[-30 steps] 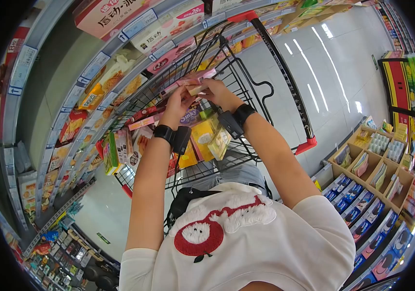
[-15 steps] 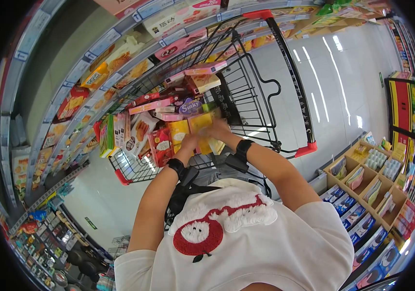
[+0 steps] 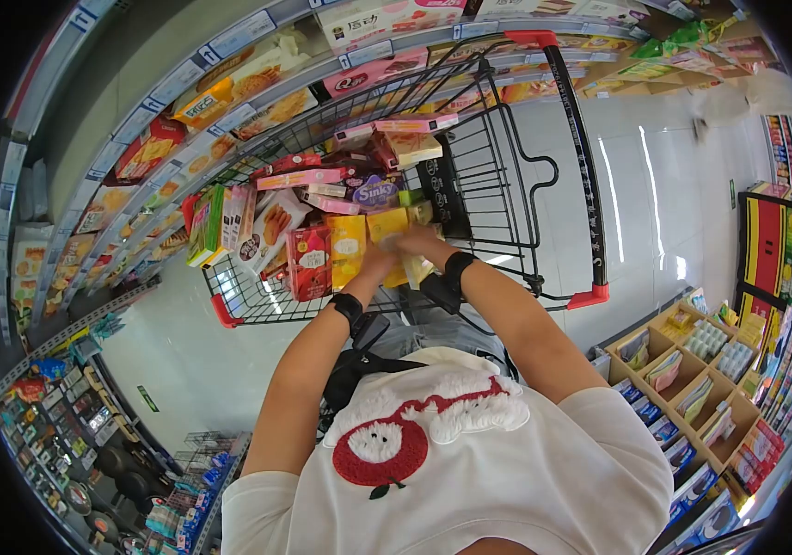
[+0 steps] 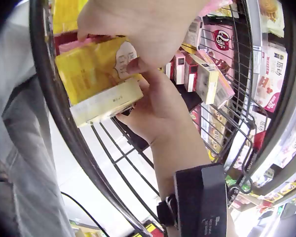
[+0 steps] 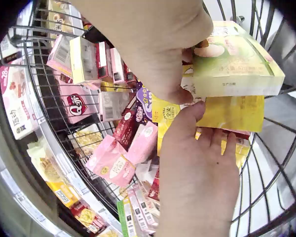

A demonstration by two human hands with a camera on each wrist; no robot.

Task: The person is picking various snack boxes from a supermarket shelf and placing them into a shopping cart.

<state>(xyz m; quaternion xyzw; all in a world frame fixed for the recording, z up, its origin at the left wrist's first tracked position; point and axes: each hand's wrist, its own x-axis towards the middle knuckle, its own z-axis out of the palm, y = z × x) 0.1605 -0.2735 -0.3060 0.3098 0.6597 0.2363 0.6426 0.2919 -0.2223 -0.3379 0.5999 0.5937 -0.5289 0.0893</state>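
Both my hands are close together over the near side of a filled shopping cart (image 3: 507, 171). My left hand (image 5: 202, 173) holds a yellow packet (image 5: 239, 111), thumb on its top and fingers below. Just above it in the right wrist view, my right hand (image 5: 153, 44) grips a pale green and cream box (image 5: 241, 74). In the left wrist view the box (image 4: 108, 104) lies against the yellow packet's edge. Another yellow packet (image 3: 346, 248) and a red packet (image 3: 309, 264) are left of my hands. A purple box (image 3: 375, 192) lies beyond them.
Pink boxes (image 3: 299, 178) and a green box (image 3: 206, 227) fill the cart's left part. Shelves of packaged snacks (image 3: 257, 79) run along its far side. The cart's black handle (image 3: 581, 176) is at right, and a compartmented wooden display (image 3: 692, 379) stands right of me.
My hands have come back from the cart's far side to its near side, leaving a cream box among the goods there. They now hold the yellow packet and pale box.
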